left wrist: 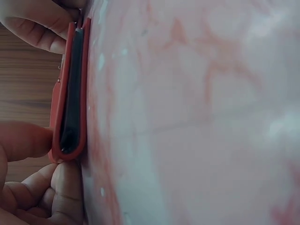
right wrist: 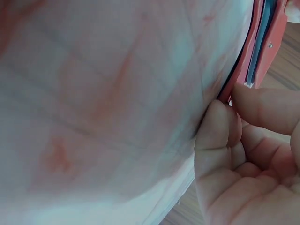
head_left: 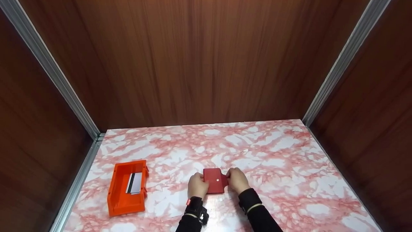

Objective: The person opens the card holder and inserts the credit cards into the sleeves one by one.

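A red card holder (head_left: 213, 181) with a small metal snap lies on the marbled table, between both hands. My left hand (head_left: 197, 186) pinches its folded left edge, thumb on top and fingers at the spine, as the left wrist view shows. Dark inner sleeves (left wrist: 73, 89) show between its two red covers. On the other side my right hand (head_left: 238, 180) pinches the closing flap, which sticks out to the right; the right wrist view shows thumb and forefinger on the flap (right wrist: 228, 89).
At the left of the table stands an orange bin (head_left: 124, 207) holding a white card (head_left: 136, 183) with a dark stripe. Brown wood-look panels (head_left: 199, 64) and metal rails (head_left: 346, 58) enclose the table at the back and sides.
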Action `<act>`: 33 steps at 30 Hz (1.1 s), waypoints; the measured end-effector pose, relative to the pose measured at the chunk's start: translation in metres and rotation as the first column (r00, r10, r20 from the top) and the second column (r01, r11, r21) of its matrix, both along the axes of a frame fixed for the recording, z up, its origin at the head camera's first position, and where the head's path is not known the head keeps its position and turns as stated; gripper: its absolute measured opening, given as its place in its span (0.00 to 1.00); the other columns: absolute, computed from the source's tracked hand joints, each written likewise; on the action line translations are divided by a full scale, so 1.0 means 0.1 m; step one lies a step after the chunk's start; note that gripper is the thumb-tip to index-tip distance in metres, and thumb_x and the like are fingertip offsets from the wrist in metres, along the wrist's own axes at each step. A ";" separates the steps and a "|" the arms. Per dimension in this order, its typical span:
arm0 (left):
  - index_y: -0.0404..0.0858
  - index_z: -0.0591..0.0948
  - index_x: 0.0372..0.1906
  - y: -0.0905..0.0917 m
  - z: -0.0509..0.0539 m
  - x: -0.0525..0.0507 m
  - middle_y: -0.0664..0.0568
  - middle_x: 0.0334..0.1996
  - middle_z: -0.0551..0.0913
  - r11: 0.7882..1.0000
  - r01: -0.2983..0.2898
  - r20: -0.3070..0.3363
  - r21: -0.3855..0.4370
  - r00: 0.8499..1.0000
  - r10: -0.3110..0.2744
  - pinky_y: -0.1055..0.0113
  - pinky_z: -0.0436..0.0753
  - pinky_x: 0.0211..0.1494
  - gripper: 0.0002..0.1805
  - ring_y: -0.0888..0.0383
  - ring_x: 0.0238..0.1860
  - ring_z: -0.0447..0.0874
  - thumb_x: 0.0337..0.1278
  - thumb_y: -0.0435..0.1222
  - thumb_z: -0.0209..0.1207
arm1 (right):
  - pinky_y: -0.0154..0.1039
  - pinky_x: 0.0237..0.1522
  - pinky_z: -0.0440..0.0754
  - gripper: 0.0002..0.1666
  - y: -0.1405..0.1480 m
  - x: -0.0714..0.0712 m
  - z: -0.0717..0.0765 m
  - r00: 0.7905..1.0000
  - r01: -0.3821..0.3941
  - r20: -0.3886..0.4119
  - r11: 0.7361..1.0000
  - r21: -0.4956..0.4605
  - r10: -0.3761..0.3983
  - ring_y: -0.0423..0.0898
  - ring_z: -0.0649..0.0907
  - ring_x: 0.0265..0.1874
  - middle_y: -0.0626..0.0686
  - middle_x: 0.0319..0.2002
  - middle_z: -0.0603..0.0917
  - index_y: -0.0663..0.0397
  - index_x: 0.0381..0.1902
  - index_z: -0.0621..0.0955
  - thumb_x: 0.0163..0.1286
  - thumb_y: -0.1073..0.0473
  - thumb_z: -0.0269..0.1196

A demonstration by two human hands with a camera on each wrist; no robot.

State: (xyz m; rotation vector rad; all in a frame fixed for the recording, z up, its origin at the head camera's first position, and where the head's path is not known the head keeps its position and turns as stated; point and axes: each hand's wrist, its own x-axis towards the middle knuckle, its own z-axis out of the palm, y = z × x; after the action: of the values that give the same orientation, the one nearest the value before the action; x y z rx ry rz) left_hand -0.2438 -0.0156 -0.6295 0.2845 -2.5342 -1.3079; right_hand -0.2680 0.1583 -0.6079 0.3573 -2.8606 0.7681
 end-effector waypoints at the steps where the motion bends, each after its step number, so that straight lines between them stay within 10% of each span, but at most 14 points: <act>1: 0.33 0.81 0.32 -0.01 0.01 0.00 0.49 0.26 0.80 1.000 -0.001 0.004 -0.004 1.000 0.001 0.56 0.79 0.39 0.09 0.51 0.31 0.81 0.43 0.30 0.69 | 0.46 0.36 0.78 0.10 0.00 0.00 0.00 1.000 -0.002 0.005 1.000 -0.003 0.002 0.52 0.78 0.28 0.51 0.27 0.74 0.58 0.27 0.79 0.51 0.72 0.70; 12: 0.31 0.81 0.33 0.00 0.13 0.01 0.46 0.27 0.79 1.000 -0.003 0.011 -0.005 1.000 0.003 0.54 0.79 0.41 0.11 0.47 0.33 0.81 0.43 0.32 0.68 | 0.48 0.38 0.78 0.09 0.01 0.01 0.00 0.999 0.003 0.034 1.000 -0.021 -0.002 0.52 0.78 0.29 0.52 0.28 0.74 0.59 0.28 0.79 0.53 0.72 0.70; 21: 0.33 0.79 0.31 0.22 0.28 -0.02 0.45 0.28 0.75 0.988 -0.044 -0.167 -0.151 0.986 0.018 0.53 0.77 0.41 0.15 0.44 0.33 0.77 0.40 0.36 0.72 | 0.47 0.36 0.78 0.10 0.00 0.01 -0.01 1.000 0.005 0.024 1.000 -0.019 -0.005 0.52 0.78 0.28 0.51 0.27 0.74 0.58 0.27 0.79 0.53 0.72 0.69; 33: 0.28 0.77 0.36 0.48 0.26 0.01 0.42 0.33 0.72 0.923 -0.068 -0.209 -0.378 0.978 -0.014 0.52 0.77 0.39 0.32 0.43 0.35 0.73 0.27 0.45 0.78 | 0.48 0.35 0.78 0.10 0.01 0.00 -0.03 1.000 0.013 0.000 0.999 -0.032 -0.013 0.52 0.78 0.27 0.51 0.27 0.74 0.57 0.26 0.79 0.51 0.71 0.70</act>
State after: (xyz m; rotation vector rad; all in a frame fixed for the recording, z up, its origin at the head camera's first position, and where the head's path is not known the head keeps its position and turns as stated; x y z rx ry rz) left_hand -0.2431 0.0329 -0.6035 0.0926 -2.5221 -0.7562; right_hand -0.2683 0.1594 -0.6104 0.3351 -2.8437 0.8103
